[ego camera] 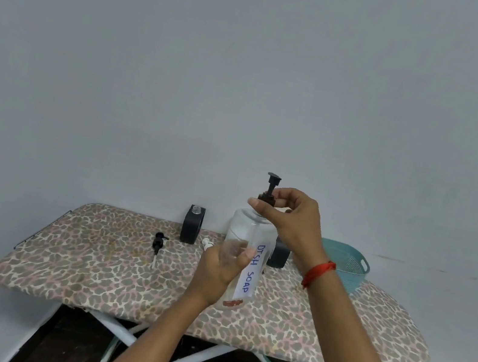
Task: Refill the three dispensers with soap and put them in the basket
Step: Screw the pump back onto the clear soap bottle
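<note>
We turn the pump on the soap bottle.
Our left hand wraps the bottle above the board; our right hand pinches the pump collar. We'd best hold the bottle upright and twist only the collar. From it, the open dispenser stands at 10 o'clock and the basket at 3.
</note>
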